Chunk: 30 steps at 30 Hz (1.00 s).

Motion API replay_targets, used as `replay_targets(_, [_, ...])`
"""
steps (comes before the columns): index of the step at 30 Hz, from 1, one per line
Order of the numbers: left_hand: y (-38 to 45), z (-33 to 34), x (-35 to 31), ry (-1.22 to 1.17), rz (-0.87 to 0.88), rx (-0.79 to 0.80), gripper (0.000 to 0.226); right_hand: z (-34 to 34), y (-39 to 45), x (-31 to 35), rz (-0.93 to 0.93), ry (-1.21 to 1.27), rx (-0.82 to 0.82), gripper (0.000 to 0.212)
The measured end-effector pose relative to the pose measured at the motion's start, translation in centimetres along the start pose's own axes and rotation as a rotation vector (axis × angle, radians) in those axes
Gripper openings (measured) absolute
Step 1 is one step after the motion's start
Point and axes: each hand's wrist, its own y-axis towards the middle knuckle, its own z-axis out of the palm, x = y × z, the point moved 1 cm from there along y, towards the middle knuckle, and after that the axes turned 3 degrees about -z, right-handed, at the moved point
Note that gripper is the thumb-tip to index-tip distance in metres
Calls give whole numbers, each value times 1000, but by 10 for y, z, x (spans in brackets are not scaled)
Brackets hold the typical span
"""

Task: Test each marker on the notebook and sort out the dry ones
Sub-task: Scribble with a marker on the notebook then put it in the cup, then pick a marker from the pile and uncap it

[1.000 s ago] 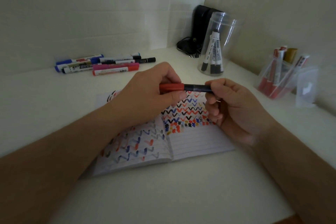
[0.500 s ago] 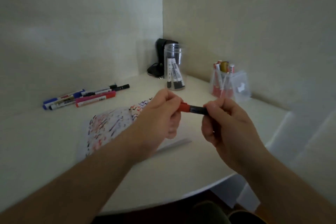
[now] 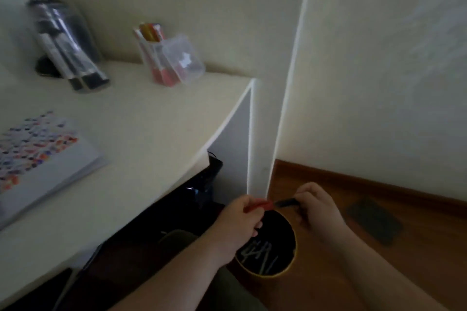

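Both hands are down beside the bench, holding one marker right over a yellow-rimmed bin on the wooden floor. The left hand pinches the red end, the right hand curls round the black end, each grip clamped on it. Pale stick-like things lie in the bin, too blurred to name. Up on the bench, a clear jar holds black-capped markers, a small clear holder holds red ones, and the scribbled notebook lies open at left.

Both hands hold a red marker above a yellow bin.
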Motion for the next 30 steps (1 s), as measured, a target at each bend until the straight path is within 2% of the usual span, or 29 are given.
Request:
replay_targets(3, [33, 8, 31, -92, -292, -79, 20, -9, 11, -80, 188, -67, -6, 5])
replay_targets(6, [57, 4, 54, -72, -482, -146, 23, -10, 12, -144, 423, 15, -34, 11])
replay_targets(9, [72, -1, 58, 28, -457, -132, 24, -8, 8, -181, 611, 65, -94, 15])
replay_targets(13, [67, 2, 50, -103, -427, -147, 27, -3, 8, -198, 731, 63, -78, 20])
replay_targets(15, [63, 3, 49, -84, -392, -129, 28, 2, 10, -192, 758, 76, -60, 22])
replay_targets(19, [42, 0, 27, 48, -241, -83, 26, 24, 17, -135, 672, 253, -9, 17])
replay_targets(22, [9, -7, -13, -10, -76, -65, 22, 45, 15, -63, 503, 459, 145, 31])
replay_targets(27, [-103, -54, -111, -169, 381, -42, 23, 93, -16, 95, 123, 540, 528, 20])
replay_targets(30, [-161, -118, -164, -178, 646, -190, 27, 151, -38, 165, -104, 445, 660, 12])
